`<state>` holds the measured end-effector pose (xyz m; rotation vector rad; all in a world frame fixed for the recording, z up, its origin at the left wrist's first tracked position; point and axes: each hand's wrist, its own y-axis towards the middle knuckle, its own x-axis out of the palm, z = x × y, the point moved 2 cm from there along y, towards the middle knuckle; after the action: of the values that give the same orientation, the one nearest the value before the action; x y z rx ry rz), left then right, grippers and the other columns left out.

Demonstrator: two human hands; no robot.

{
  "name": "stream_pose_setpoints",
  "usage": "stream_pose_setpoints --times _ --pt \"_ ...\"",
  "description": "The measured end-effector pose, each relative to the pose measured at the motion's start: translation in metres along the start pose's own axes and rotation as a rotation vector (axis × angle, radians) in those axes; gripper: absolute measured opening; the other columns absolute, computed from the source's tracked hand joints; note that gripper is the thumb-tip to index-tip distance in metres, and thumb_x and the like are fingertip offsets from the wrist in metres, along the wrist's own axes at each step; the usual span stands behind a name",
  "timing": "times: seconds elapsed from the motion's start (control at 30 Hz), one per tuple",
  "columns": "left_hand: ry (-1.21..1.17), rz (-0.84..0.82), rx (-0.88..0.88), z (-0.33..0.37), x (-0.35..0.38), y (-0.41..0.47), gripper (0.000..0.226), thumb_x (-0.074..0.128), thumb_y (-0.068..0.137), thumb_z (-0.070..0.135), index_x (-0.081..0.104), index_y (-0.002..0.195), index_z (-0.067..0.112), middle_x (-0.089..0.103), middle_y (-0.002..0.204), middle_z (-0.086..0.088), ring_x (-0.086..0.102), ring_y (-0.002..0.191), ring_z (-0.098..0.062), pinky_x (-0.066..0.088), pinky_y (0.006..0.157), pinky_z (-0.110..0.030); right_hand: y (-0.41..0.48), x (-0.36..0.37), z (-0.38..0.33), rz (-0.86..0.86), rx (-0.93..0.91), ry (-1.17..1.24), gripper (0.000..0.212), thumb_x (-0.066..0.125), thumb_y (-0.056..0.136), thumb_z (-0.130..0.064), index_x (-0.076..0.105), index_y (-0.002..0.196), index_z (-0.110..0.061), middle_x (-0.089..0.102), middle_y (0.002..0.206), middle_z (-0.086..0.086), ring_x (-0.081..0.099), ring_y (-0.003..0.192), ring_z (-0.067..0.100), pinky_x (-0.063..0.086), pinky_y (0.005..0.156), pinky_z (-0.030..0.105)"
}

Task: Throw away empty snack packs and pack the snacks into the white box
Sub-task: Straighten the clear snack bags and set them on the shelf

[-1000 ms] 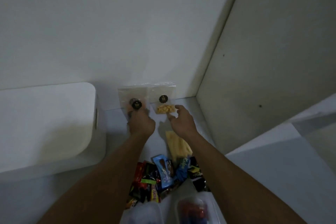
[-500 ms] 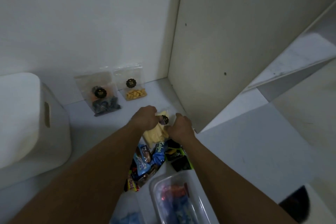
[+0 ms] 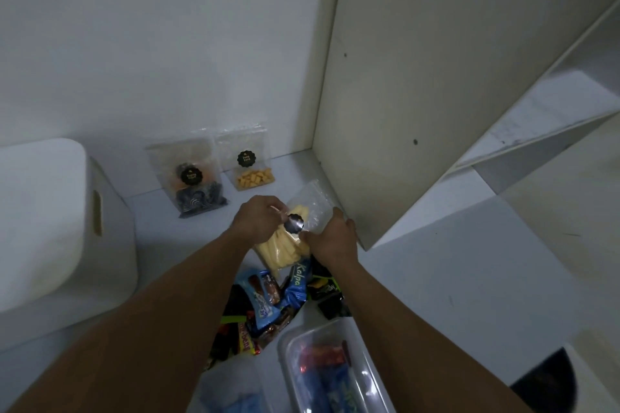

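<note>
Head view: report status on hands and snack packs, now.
Both hands, left hand and right hand, gripping clear bag of yellow sticks. White box at left, untouched. Loose wrappers piled below the hands; nothing blocking.

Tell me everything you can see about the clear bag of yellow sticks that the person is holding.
The clear bag of yellow sticks is a see-through plastic pouch with a dark round sticker on its front. Pale yellow sticks fill its lower half; the crinkled top half looks empty. It lies tilted on the white shelf, top toward the side panel. The left hand and right hand grip it at either side near the sticker. Its lower end meets the pile of snack packs.
</note>
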<state>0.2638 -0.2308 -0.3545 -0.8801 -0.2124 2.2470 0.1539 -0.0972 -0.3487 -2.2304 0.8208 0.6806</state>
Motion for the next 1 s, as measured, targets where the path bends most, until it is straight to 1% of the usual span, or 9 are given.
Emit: stream_pose_setpoints --times 0.1,0.23,0.33,0.5,0.57,0.67,0.77,0.87,1.0 --pt "-0.123 0.049 0.024 0.006 -0.012 -0.016 0.013 0.069 0.086 0.014 0.071 0.081 0.025 0.062 0.069 0.007 0.056 0.065 -0.012 0.040 0.058 -0.021 -0.010 -0.007 -0.012 0.007 0.002 0.134 0.087 0.079 0.078 -0.024 0.029 0.148 -0.013 0.037 0.141 0.017 0.047 0.125 0.032 0.041 0.097 0.032" --pt "-0.190 0.099 0.049 0.020 -0.037 -0.041 0.008 0.064 0.091 0.007 0.067 0.094 0.014 0.061 0.085 0.001 0.056 0.075 -0.012 0.042 0.057 -0.020 -0.022 -0.020 -0.036 0.059 -0.094 0.267 0.075 0.076 0.080 -0.011 0.040 0.145 -0.014 0.043 0.141 0.011 0.053 0.119 0.024 0.045 0.104 0.034" --pt "-0.284 0.107 0.017 0.033 -0.057 -0.061 0.015 0.059 0.093 0.000 0.061 0.106 0.005 0.057 0.097 -0.005 0.054 0.086 -0.015 0.041 0.054 -0.009 -0.034 -0.036 -0.059 0.079 -0.243 0.302 0.065 0.070 0.081 -0.005 0.046 0.140 -0.018 0.046 0.135 0.004 0.054 0.110 0.013 0.047 0.101 0.031" --pt "-0.410 0.151 -0.111 0.053 -0.095 -0.099 0.052 0.069 0.083 0.009 0.051 0.130 0.022 0.060 0.118 -0.009 0.060 0.086 -0.021 0.047 0.064 -0.027 -0.053 -0.059 -0.100 0.024 -0.339 0.425 0.087 0.071 0.081 -0.001 0.027 0.150 -0.028 0.047 0.138 0.003 0.057 0.113 0.020 0.052 0.096 0.038" --pt "-0.451 0.143 -0.133 0.064 -0.112 -0.114 0.059 0.068 0.076 0.011 0.052 0.132 0.025 0.064 0.105 -0.009 0.060 0.071 -0.020 0.045 0.054 -0.027 -0.062 -0.072 -0.118 -0.046 -0.362 0.511 0.091 0.068 0.082 0.005 0.021 0.152 -0.027 0.057 0.129 0.008 0.061 0.098 0.015 0.054 0.079 0.027" --pt "-0.575 0.113 -0.082 0.094 -0.131 -0.144 0.023 0.063 0.087 0.009 0.066 0.109 0.014 0.066 0.072 -0.003 0.057 0.049 -0.013 0.040 0.043 -0.018 -0.077 -0.091 -0.146 -0.119 -0.424 0.604 0.093 0.065 0.080 0.011 0.018 0.152 -0.024 0.068 0.106 0.007 0.065 0.081 0.013 0.054 0.068 0.023" --pt "-0.572 0.231 -0.005 0.116 -0.148 -0.169 0.015 0.064 0.093 0.018 0.068 0.106 0.012 0.070 0.093 -0.005 0.064 0.071 -0.010 0.046 0.050 -0.017 -0.091 -0.107 -0.172 -0.185 -0.487 0.589 0.063 0.067 0.080 0.005 0.046 0.136 -0.013 0.075 0.093 0.006 0.070 0.087 0.019 0.057 0.081 0.038" --pt "-0.543 0.323 0.041 0.131 -0.167 -0.191 0.020 0.069 0.090 0.024 0.071 0.106 0.012 0.071 0.106 -0.006 0.067 0.088 -0.013 0.049 0.062 -0.024 -0.113 -0.134 -0.202 -0.233 -0.575 0.582 0.013 0.067 0.087 -0.011 0.067 0.099 -0.007 0.075 0.089 0.014 0.067 0.079 0.020 0.053 0.067 0.033" --pt "-0.600 0.325 0.098 0.160 -0.187 -0.217 0.017 0.075 0.085 0.029 0.075 0.099 0.020 0.073 0.107 -0.003 0.067 0.102 -0.021 0.057 0.081 -0.045 -0.138 -0.170 -0.232 -0.235 -0.678 0.560 0.011 0.063 0.090 -0.010 0.070 0.089 -0.002 0.075 0.085 0.012 0.068 0.075 0.019 0.055 0.067 0.033"
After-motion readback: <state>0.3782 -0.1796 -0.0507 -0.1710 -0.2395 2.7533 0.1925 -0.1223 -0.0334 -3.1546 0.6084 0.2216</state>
